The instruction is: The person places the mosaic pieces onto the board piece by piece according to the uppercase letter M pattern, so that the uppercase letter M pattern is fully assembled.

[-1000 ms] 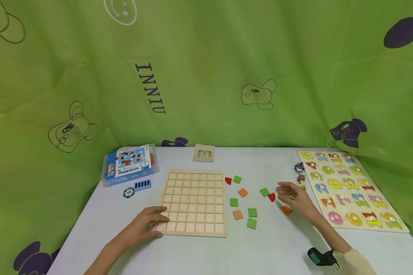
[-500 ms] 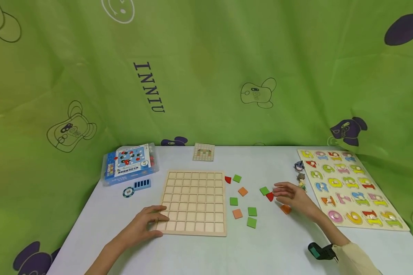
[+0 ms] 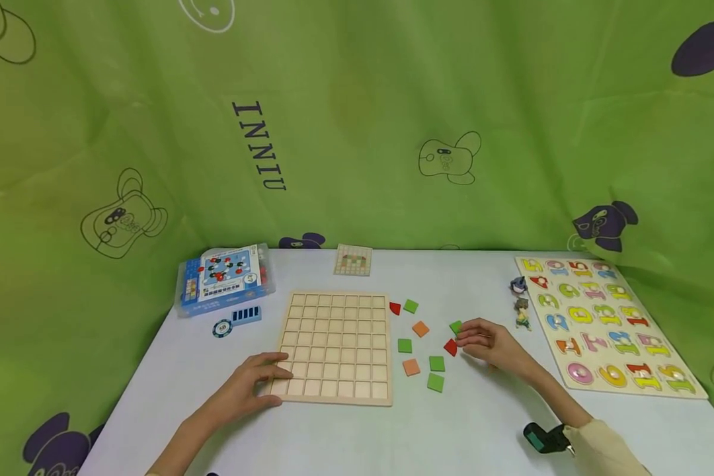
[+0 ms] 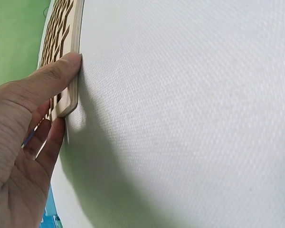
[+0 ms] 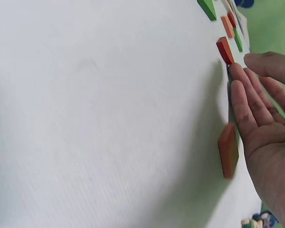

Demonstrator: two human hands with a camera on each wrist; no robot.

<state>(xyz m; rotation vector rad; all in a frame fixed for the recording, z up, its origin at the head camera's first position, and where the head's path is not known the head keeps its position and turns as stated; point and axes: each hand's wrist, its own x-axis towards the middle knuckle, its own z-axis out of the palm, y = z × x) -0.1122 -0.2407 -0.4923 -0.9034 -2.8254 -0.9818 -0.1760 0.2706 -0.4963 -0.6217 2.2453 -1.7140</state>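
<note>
Head view: your right hand [image 3: 490, 344] has slid left over the last second, straight fingers nudging the red piece [image 3: 450, 347] to 9 o'clock toward the wooden grid board [image 3: 336, 346], so it's closing in. Left wrist view: your left hand [image 4: 23, 142] stays flat, thumb pressed on the board's edge. Right wrist view: fingers [image 5: 244, 102] spread, an orange tile [image 5: 228, 149] under your palm.

Green cartoon-print cloth backdrop [image 3: 357, 132] behind a white table [image 3: 452, 430]

Bystanders around the number puzzle [image 3: 601, 324]
Two small figurines [image 3: 519, 303] stand just left of it; well further left sit a pattern card [image 3: 353, 260], blue box [image 3: 224, 279] and poker chip [image 3: 222, 328].
</note>
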